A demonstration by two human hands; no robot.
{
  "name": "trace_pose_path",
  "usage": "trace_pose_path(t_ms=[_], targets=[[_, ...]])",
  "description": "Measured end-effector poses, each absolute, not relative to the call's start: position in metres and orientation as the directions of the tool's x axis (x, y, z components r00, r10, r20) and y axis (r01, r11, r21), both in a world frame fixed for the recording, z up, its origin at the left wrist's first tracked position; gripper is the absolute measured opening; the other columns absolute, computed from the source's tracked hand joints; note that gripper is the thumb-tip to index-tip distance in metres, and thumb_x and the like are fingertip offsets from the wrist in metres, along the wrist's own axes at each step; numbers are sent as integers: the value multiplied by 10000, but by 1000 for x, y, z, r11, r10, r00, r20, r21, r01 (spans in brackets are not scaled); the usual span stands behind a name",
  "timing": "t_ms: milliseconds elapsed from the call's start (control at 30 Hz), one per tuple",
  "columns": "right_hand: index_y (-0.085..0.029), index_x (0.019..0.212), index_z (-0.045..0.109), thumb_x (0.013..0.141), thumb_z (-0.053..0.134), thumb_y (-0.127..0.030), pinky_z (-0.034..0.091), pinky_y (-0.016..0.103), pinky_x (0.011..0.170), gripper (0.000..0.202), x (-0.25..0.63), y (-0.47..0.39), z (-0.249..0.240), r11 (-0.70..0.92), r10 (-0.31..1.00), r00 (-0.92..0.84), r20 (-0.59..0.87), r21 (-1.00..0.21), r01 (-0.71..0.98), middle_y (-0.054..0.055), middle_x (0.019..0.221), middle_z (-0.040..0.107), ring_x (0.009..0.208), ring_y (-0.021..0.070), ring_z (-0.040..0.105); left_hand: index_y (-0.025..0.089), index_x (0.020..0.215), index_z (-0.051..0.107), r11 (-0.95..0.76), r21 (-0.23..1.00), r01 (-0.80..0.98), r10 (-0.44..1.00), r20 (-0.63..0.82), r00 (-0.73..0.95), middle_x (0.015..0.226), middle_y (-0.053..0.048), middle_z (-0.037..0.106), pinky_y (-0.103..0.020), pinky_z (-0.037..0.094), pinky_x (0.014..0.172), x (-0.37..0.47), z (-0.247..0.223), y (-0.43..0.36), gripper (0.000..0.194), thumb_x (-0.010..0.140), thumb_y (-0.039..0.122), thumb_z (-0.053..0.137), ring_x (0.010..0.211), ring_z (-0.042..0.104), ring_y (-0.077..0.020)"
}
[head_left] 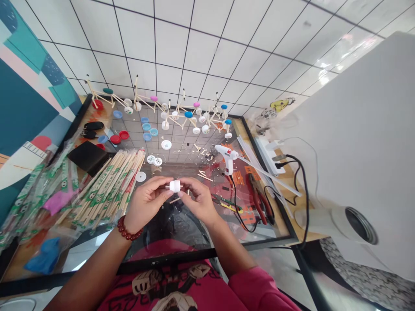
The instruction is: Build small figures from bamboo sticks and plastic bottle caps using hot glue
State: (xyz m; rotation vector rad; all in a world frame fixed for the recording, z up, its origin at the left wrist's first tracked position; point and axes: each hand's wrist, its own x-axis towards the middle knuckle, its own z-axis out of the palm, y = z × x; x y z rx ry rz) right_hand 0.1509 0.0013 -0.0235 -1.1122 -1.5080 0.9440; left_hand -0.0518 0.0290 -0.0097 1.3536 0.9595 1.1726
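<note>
Between my two hands is a small white piece [175, 186] that looks like bottle caps set together, with a thin stick end showing at each side. My left hand [147, 198] pinches it from the left with thumb and fingers; my right hand [197, 198] pinches it from the right. A white cap [141, 176] lies on the glass table just past my left hand, close to wrapped chopsticks [106, 185]. Further back are two white caps with dark marks [154, 160]. A few short stick pieces [205, 176] lie beyond my right hand.
A white glue gun [227, 156] stands at right, its cord running past red-handled pliers [257, 198] and a yellow cutter [231, 207]. Blue caps [147, 127], red caps [119, 137] and several stick-and-cap figures [184, 114] are at the back. A power strip [270, 154] sits right.
</note>
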Motion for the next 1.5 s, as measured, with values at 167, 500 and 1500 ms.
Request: trace_pose_path(t_ms=[167, 500, 1500], targets=[[-267, 1311, 773, 983, 765, -309, 665, 353, 896, 331, 149, 1, -17, 345, 938, -73, 338, -904, 253, 56, 1117, 840, 924, 194, 769, 232, 1132, 900, -156, 988, -11, 963, 155, 219, 1168, -114, 866, -389, 722, 964, -53, -8, 29, 215, 930, 292, 860, 1054, 832, -242], [-270, 1135, 796, 881, 746, -210, 669, 348, 823, 265, 149, 2, -14, 346, 936, -66, 345, -876, 335, 37, 1004, 848, 807, 192, 752, 233, 1173, 865, -288, 940, 183, 942, 243, 233, 1156, -99, 852, -364, 677, 967, -51, -8, 25, 217, 991, 247, 747, 1072, 813, -238], [-239, 1193, 824, 853, 762, -157, 668, 294, 777, 356, 153, 13, -30, 480, 876, -120, 468, -817, 319, 51, 987, 844, 813, 180, 779, 289, 1143, 900, -339, 930, 145, 916, 290, 277, 1145, -77, 880, -332, 720, 914, -56, -15, 34, 227, 965, 232, 772, 1052, 853, -236]])
